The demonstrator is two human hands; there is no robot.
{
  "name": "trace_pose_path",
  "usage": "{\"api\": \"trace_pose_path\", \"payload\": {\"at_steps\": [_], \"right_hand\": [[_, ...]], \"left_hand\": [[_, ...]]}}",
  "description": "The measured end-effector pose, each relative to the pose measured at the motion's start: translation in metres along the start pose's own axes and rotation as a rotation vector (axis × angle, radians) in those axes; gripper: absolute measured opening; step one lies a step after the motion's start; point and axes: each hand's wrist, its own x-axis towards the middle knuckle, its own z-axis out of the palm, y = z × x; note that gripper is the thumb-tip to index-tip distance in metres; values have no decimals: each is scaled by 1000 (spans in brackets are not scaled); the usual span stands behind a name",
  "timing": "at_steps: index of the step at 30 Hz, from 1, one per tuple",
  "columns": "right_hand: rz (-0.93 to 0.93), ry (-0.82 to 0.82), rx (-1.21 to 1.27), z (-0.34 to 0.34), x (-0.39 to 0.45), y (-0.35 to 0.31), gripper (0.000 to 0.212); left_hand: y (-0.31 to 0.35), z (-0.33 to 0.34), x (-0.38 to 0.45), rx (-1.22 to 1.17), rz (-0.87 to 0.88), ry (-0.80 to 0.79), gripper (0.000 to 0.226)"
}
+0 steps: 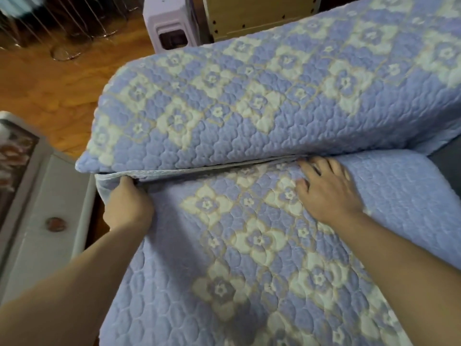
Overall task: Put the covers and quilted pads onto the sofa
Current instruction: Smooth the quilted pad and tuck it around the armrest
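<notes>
Already the quilted pad [249, 245] covers the seat below the covered back cushion [274, 96]. At that cushion's base, the left hand [129, 203] grips the pad's corner; the right hand [329, 191] presses flat, tucking. Only tucking appears left here.

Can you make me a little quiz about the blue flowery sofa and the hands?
1. True or false: the right hand lies flat on the seat pad.
2. Where is the left hand? A) at the pad's back corner B) on the floor
3. Fill in: the back cushion has a ____ pattern.

Key: 1 true; 2 A; 3 flower.
</notes>
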Motion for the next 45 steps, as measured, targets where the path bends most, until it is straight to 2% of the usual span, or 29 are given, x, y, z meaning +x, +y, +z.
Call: {"api": "trace_pose_path", "payload": {"at_steps": [2,5,6,7,9,10,11,12,14,16,17,19,21,24,26,28,30,32,35,39,41,43,45], "right_hand": [[6,-4,-3,1,-1,0,49],[12,3,-14,0,1,-1,50],[7,6,-16,0,3,-2,50],[2,7,-14,0,5,-4,49],[-47,-4,9,-2,5,-9,49],[-96,-13,36,-2,5,-12,48],[-144,-19,66,-1,6,-14,49],[-178,-25,95,-1,7,-13,52],[-198,-43,137,-1,13,-10,59],[-154,-74,128,-5,24,-13,49],[-113,-96,113,-8,30,-18,43],[-39,-172,93,-10,46,-35,48],[11,-243,69,-7,59,-49,52],[18,-251,-8,-3,60,-60,42],[-59,-126,-104,3,45,-62,33],[-88,0,13,10,29,-61,28],[-183,32,165,13,23,-59,34],[-215,-6,198,9,23,-58,38],[-144,-96,180,-4,36,-71,38],[-86,-277,77,-2,65,-104,43],[-63,-297,59,4,66,-106,44],[-40,-325,92,3,65,-105,47],[-19,-376,121,-1,69,-101,52]], "left_hand": [[-6,12,-2,-66,-9,51,8],[-1,27,-2,-218,-96,143,30],[0,30,-9,-195,-46,207,32],[0,32,-19,-135,91,263,26],[2,38,-38,-1,560,217,17],[4,42,-42,56,755,117,26],[8,47,-38,100,881,3,40],[14,47,-31,140,926,-68,53],[23,47,-18,227,901,-138,66],[34,47,-11,283,835,-167,65],[43,46,-11,277,769,-185,62],[68,46,-11,227,575,-251,57],[86,47,-7,280,495,-273,57],[96,52,-12,473,598,-210,40],[106,53,-36,619,653,-192,30],[111,58,-57,557,806,-152,41],[100,59,-54,391,911,-212,52],[92,60,-37,205,913,-283,48],[114,64,-27,210,793,-373,42],[156,89,-7,238,701,-453,57],[149,92,-5,261,727,-467,58],[129,85,-8,280,849,-422,66],[110,67,-9,165,817,-398,62]]}}
